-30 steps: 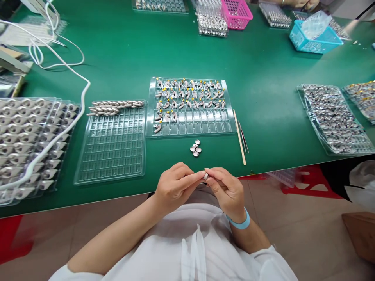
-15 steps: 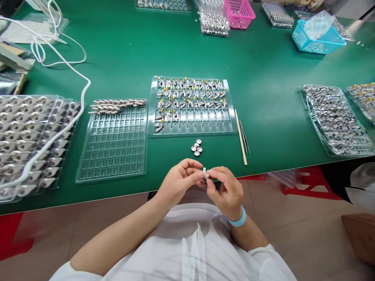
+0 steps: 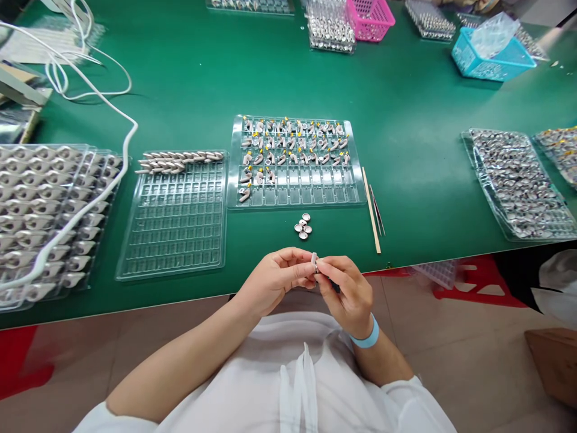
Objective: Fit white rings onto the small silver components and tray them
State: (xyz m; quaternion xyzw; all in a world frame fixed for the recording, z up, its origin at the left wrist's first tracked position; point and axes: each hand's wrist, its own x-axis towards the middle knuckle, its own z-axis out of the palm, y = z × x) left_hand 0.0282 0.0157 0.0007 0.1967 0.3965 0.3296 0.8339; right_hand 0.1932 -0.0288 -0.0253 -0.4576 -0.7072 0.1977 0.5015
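Observation:
My left hand point(image 3: 278, 278) pinches a small pale plastic piece point(image 3: 314, 258) between thumb and fingers, just over the table's front edge. Against it from the other side press the thumb and index finger of my right hand point(image 3: 346, 293); a bit of dark or metal shows between the fingertips, but the fingers hide most of it. Just beyond my hands lie several small round metal caps point(image 3: 303, 227) in a loose cluster. Behind those, a clear tray point(image 3: 311, 195) holds rows of small grey curved parts with yellow ends. To the right lie a wooden stick point(image 3: 371, 210) and tweezers point(image 3: 377, 210).
At left, another clear tray point(image 3: 175, 240) carries grey parts along its top, beside stacked trays of larger grey shells point(image 3: 33, 222) crossed by a white cable point(image 3: 130, 135). Filled trays point(image 3: 518, 180) stand right. A blue basket point(image 3: 493, 60) and pink basket point(image 3: 370, 21) are at the back.
My right fingertips have closed in tighter on the small piece, and the pale end has tilted slightly. The caps, trays, stick and tweezers lie where they were.

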